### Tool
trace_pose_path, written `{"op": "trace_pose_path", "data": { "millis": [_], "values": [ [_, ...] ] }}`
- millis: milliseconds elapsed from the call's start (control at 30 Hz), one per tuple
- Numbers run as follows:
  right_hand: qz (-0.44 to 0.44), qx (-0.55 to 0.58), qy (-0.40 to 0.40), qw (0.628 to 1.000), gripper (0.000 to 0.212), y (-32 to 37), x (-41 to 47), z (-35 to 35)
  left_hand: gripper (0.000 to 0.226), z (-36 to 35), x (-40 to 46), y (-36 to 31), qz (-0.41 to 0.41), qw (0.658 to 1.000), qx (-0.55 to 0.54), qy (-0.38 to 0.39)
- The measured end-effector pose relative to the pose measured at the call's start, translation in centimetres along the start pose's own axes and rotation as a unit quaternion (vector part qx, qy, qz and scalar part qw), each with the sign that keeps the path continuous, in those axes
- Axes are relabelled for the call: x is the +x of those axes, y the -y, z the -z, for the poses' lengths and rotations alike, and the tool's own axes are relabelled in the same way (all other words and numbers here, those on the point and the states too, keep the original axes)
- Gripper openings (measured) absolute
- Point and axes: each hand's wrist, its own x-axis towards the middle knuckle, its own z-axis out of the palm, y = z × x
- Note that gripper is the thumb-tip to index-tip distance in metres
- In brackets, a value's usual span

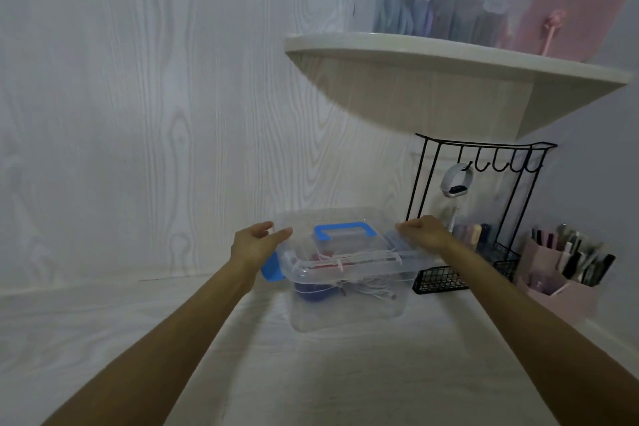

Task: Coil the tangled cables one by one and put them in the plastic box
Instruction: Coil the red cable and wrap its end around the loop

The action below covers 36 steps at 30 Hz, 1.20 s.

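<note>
No writing is legible. On the pale wood-grain table (345, 373), both hands grip the clear plastic box (345, 301): left hand (254, 244) at 9 o'clock, right hand (423, 232) at 3. White cables (366, 289) lie inside.

I can read no text, label or number anywhere here. The picture is too dim and blurred.

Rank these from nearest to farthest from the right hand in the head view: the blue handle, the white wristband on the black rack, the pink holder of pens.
From the right hand, gripping the box's right edge:
1. Blue handle, on the lid just to its left.
2. White wristband, hanging from a hook above and to its right.
3. Pink holder, at the far right by the wall.
</note>
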Motion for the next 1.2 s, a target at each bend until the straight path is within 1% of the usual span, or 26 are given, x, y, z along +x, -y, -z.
{"op": "trace_pose_path", "data": {
  "millis": [67, 133, 200, 267, 300, 367, 400, 433, 467, 500, 533, 567, 600, 633, 667, 700, 733, 767, 800, 833, 900, 1033, 1100, 1200],
  "values": [
    [-0.027, 0.017, -0.011, 0.999, 0.035, -0.5, -0.1, -0.3, 0.067, -0.2, -0.1, 0.1, 0.023, 1.000, -0.002, -0.008],
    [-0.051, 0.040, -0.008, 0.998, 0.026, -0.8, -0.3, -0.7, 0.073, -0.2, -0.5, 0.0, 0.066, 0.998, 0.000, 0.001],
    [-0.056, 0.058, -0.005, 0.997, 0.017, -0.7, -0.7, -1.0, 0.071, -0.1, -0.9, -0.2, 0.107, 0.994, -0.004, 0.022],
    [-0.070, 0.059, -0.010, 0.996, 0.033, -0.2, -1.2, -0.9, 0.069, 0.2, -1.2, -0.2, 0.149, 0.987, -0.017, 0.060],
    [-0.081, 0.057, 0.000, 0.995, 0.037, -0.2, -1.4, -0.6, 0.068, 0.2, -1.4, -0.2, 0.172, 0.981, -0.025, 0.081],
    [-0.092, 0.064, 0.037, 0.993, 0.033, -0.3, -1.8, 0.0, 0.067, 0.4, -1.8, -0.1, 0.193, 0.975, -0.030, 0.105],
    [-0.099, 0.067, 0.050, 0.992, 0.029, -0.5, -2.1, 0.5, 0.066, 0.5, -1.9, -0.2, 0.185, 0.977, -0.021, 0.107],
    [-0.106, 0.057, 0.056, 0.991, 0.031, -0.6, -2.5, 1.2, 0.066, 0.5, -2.1, -0.3, 0.170, 0.980, -0.012, 0.106],
    [-0.110, 0.034, 0.058, 0.992, 0.039, -0.8, -2.8, 1.7, 0.066, 0.3, -2.2, -0.5, 0.150, 0.984, -0.001, 0.099],
    [-0.117, 0.004, 0.059, 0.991, 0.052, -1.0, -3.0, 2.1, 0.067, 0.2, -2.3, -0.8, 0.128, 0.988, 0.011, 0.087],
    [-0.131, -0.022, 0.072, 0.989, 0.063, -1.1, -3.2, 2.5, 0.065, 0.1, -2.4, -1.1, 0.108, 0.991, 0.026, 0.077],
    [-0.153, -0.016, 0.097, 0.983, 0.069, -1.2, -3.6, 2.8, 0.061, 0.1, -2.6, -1.5, 0.094, 0.992, 0.041, 0.071],
    [-0.184, 0.019, 0.132, 0.974, 0.071, -1.2, -3.8, 3.0, 0.057, 0.1, -2.7, -1.9, 0.088, 0.992, 0.050, 0.070],
    [-0.207, 0.073, 0.166, 0.961, 0.069, -1.1, -4.3, 3.0, 0.054, 0.2, -2.8, -2.1, 0.085, 0.992, 0.056, 0.068],
    [-0.213, 0.138, 0.183, 0.950, 0.063, -1.1, -4.6, 2.7, 0.053, 0.4, -2.8, -2.2, 0.083, 0.993, 0.059, 0.063],
    [-0.203, 0.206, 0.177, 0.941, 0.055, -0.9, -4.9, 2.3, 0.052, 0.5, -2.7, -2.2, 0.081, 0.993, 0.061, 0.056],
    [-0.182, 0.261, 0.145, 0.937, 0.047, -0.9, -4.8, 1.6, 0.050, 0.7, -2.6, -2.0, 0.078, 0.994, 0.062, 0.047],
    [-0.154, 0.283, 0.097, 0.942, 0.041, -0.7, -4.8, 0.7, 0.048, 0.9, -2.5, -1.9, 0.073, 0.994, 0.066, 0.041],
    [-0.121, 0.268, 0.044, 0.955, 0.038, -0.4, -4.7, -0.1, 0.046, 0.9, -2.5, -1.8, 0.066, 0.994, 0.074, 0.035],
    [-0.088, 0.224, -0.001, 0.970, 0.035, 0.0, -4.8, -0.7, 0.043, 0.9, -2.4, -1.8, 0.058, 0.994, 0.087, 0.029],
    [-0.024, 0.123, -0.045, 0.991, 0.030, 0.5, -4.9, -1.6, 0.034, 0.6, -2.3, -1.8, 0.039, 0.993, 0.115, 0.013],
    [0.053, 0.023, -0.073, 0.996, 0.028, 0.1, -4.8, -1.7, 0.026, -0.2, -2.0, -1.5, 0.022, 0.985, 0.169, -0.007],
    [0.068, 0.008, -0.089, 0.994, 0.027, 0.0, -4.7, -1.7, 0.021, -0.6, -2.0, -1.6, 0.019, 0.982, 0.189, -0.006],
    [0.071, -0.005, -0.096, 0.993, 0.025, -0.3, -4.4, -1.8, 0.026, -1.1, -2.1, -1.6, 0.024, 0.975, 0.221, -0.010]
  ]
}}
